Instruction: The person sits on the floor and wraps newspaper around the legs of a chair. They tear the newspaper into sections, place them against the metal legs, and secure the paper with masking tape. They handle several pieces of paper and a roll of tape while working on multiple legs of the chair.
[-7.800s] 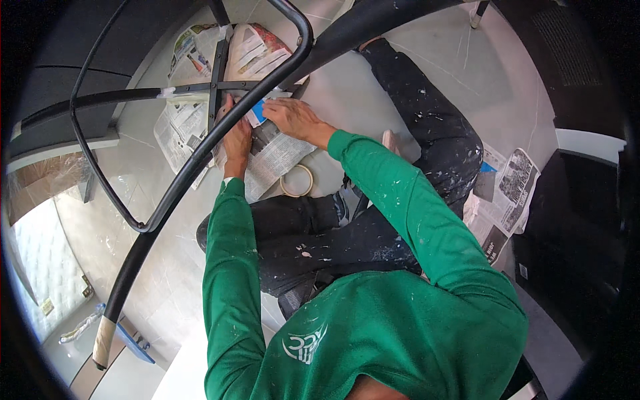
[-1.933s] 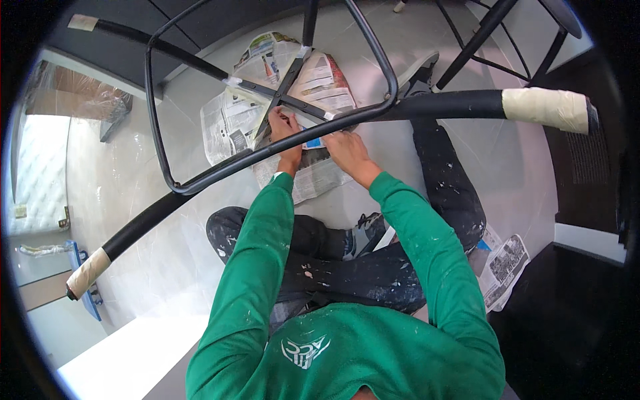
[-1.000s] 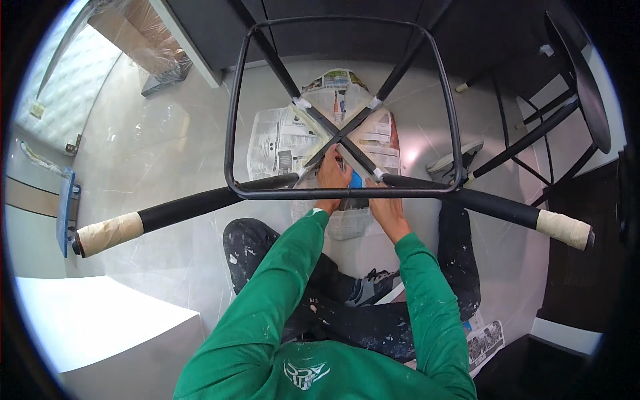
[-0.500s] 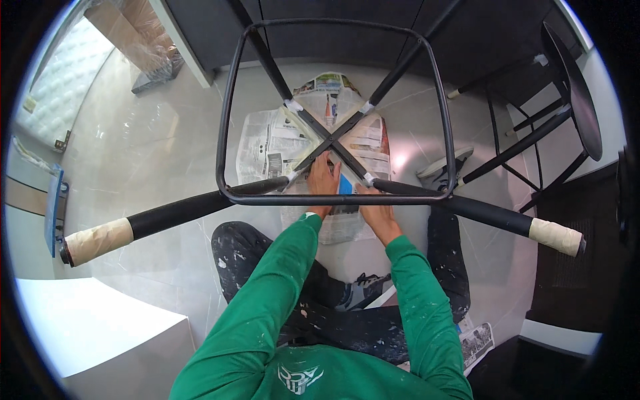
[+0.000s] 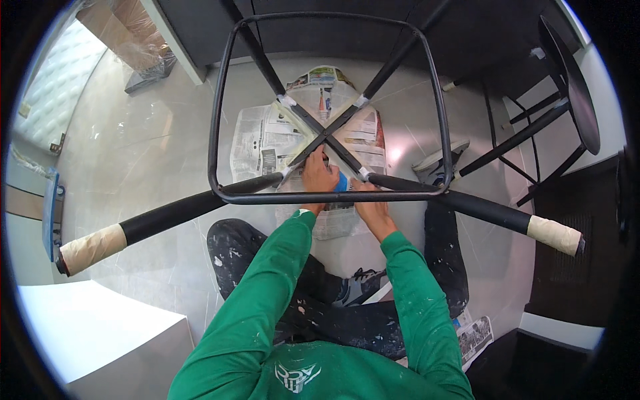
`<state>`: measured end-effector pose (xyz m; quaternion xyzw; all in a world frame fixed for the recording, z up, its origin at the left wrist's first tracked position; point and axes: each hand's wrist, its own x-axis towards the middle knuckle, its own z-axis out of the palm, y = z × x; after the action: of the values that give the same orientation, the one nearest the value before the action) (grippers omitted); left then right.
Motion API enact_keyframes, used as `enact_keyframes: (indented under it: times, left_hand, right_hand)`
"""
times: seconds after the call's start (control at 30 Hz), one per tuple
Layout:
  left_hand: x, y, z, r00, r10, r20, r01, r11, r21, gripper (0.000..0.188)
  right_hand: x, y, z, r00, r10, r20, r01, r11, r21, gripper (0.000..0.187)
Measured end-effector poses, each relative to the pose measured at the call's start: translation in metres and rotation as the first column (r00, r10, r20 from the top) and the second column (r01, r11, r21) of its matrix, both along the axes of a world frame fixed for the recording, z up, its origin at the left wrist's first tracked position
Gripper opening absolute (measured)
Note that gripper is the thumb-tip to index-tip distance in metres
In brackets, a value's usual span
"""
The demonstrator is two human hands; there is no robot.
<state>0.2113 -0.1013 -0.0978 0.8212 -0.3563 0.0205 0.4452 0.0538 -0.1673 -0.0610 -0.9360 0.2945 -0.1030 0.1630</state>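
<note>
An upturned stool stands in front of me, its black legs splaying outward from a dark metal cross. A black rectangular footrest frame rings the legs above my hands. Newspaper covers the seat underneath, with pale masking tape along the cross. My left hand lies on the newspaper just below the centre of the cross, fingers extended toward it, thumb apart. Beside a blue patch on the paper, my right hand has its fingers bent together near the lower right leg's base. The footrest bar partly covers that hand.
Tan wrapping covers the near leg ends. Another black stool lies tipped at the right. A white box-like surface is at lower left, plastic-wrapped cardboard at upper left. My paint-spotted legs rest on the tiled floor.
The view has shifted slightly, so the stool appears a little farther left and up. My left hand's thumb side has turned inward over the paper; my right hand has moved slightly closer to it.
</note>
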Motion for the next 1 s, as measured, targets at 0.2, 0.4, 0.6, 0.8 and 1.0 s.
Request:
enact_keyframes:
  times: [0.2, 0.4, 0.6, 0.8, 1.0]
  left_hand:
    - [-0.001, -0.001, 0.008, 0.997, -0.053, -0.059, 0.053, 0.999, -0.001, 0.068]
    - [0.009, 0.003, -0.004, 0.989, -0.087, -0.124, 0.096, 0.993, 0.068, 0.074]
    - [0.005, -0.002, 0.001, 0.992, -0.059, -0.108, 0.072, 0.990, 0.124, 0.075]
    - [0.003, -0.001, 0.000, 0.998, -0.035, -0.047, 0.040, 0.992, 0.123, 0.069]
    - [0.001, -0.003, 0.001, 0.995, -0.039, -0.090, 0.051, 0.989, 0.142, 0.066]
  right_hand:
    - [-0.003, -0.003, -0.013, 0.999, -0.010, 0.043, 0.013, 0.998, -0.061, 0.033]
    - [0.001, 0.003, 0.000, 1.000, -0.025, 0.011, 0.025, 1.000, 0.002, 0.033]
    - [0.001, -0.001, 0.001, 0.999, -0.024, -0.022, 0.023, 0.997, -0.072, 0.034]
    - [0.008, -0.004, -0.009, 0.996, -0.029, -0.090, 0.021, 0.996, -0.085, 0.029]
    - [0.015, -0.007, -0.009, 0.974, -0.041, -0.222, 0.019, 0.995, -0.100, 0.020]
